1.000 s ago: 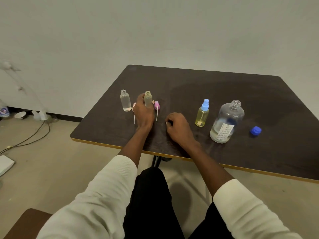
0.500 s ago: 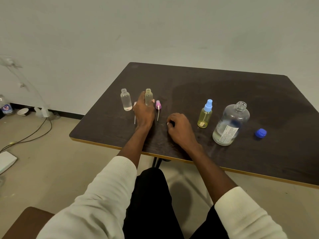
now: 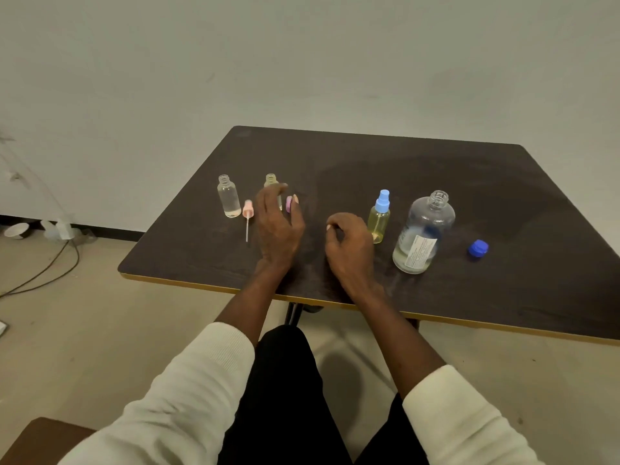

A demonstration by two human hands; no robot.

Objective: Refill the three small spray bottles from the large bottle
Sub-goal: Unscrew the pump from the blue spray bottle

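Observation:
Three small bottles stand on the dark table point(image 3: 436, 169). The clear uncapped bottle point(image 3: 229, 200) is at the left, with a pink spray cap point(image 3: 247, 209) lying beside it. My left hand point(image 3: 278, 226) hovers open, fingers spread, in front of the yellowish uncapped bottle point(image 3: 271, 179) and hides its lower part. Its thumb is next to a purple spray cap point(image 3: 288, 203). My right hand point(image 3: 350, 250) rests on the table with fingers curled and nothing seen in it. Right of it stand the yellow bottle with a blue sprayer point(image 3: 379, 218) and the large open bottle point(image 3: 423, 234).
The large bottle's blue screw cap point(image 3: 478, 248) lies on the table to its right. The table's near edge point(image 3: 335, 303) runs just above my lap. Cables point(image 3: 43, 273) and small items lie on the floor at the left by the wall.
My left hand was wrapped around the yellowish bottle and has let go, now held open in front of it. My right hand has hardly moved. The camera shifted slightly.

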